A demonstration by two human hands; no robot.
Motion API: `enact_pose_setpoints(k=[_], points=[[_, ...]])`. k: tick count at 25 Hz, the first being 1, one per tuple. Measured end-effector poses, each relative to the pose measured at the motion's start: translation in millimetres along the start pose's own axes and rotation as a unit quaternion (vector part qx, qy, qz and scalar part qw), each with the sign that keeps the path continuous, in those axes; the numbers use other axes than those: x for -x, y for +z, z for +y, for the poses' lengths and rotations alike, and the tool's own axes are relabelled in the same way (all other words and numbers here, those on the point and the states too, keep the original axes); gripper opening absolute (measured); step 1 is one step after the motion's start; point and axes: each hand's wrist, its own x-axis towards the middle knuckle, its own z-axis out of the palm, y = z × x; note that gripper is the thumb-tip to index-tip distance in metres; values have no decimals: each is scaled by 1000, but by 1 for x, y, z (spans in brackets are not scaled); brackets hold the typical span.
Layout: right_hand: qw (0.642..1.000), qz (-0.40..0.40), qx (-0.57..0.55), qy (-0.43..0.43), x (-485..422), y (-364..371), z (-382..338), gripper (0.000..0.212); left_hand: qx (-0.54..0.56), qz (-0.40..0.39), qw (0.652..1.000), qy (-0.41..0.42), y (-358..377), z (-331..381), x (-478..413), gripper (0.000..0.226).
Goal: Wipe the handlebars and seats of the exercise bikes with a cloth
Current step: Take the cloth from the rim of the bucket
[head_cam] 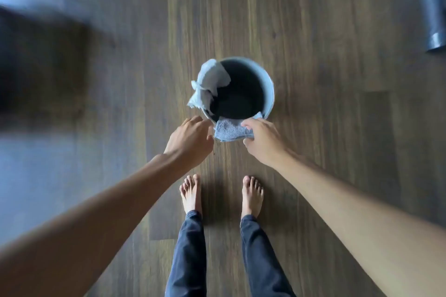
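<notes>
Feet: two bare feet (191, 196) on wood floor (325, 128), toes pointing at the bucket.
Right grip: right hand (261, 140) pinches the grey cloth's right end, thumb on top, fingers below.
Left grip: left hand (190, 140) holds nothing, fingers loosely spread, tips just beside the cloth's left end; cannot tell if touching.
Task thing: grey cloth (229, 130) draped over near rim of bucket (269, 89), between the two hands.
Key relation: cloth's long axis runs left-right along the rim. It lies left of the right hand and right of the left hand; right hand is on it, so nearer.
Step, judged: lifting cloth off rim, wiping not begun.
Farther: white cloth (210, 82) hangs over far-left rim, apart from the grey one.
Far right: dark tube (432, 7) on floor, maybe bike base, unsure.
Counts: cloths 2, bucket 1, hands 2, no bike clearly seen.
</notes>
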Motion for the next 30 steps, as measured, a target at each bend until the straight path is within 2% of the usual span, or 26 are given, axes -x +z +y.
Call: enact_pose_setpoints(k=[7, 10, 18, 26, 30], points=[[992, -12, 120, -38, -79, 80, 46, 61, -99, 74, 987, 100, 95, -66, -64, 55], [981, -22, 184, -53, -94, 89, 51, 65, -117, 65, 982, 134, 114, -79, -72, 63], [974, -23, 219, -58, -112, 95, 63, 51, -110, 45, 984, 132, 134, -84, -75, 73], [963, 3, 264, -52, -115, 96, 63, 19, -103, 36, 987, 118, 140, -82, -77, 79], [968, 21, 237, -75, -101, 87, 60, 18, -86, 2, 992, 97, 130, -77, -78, 81]])
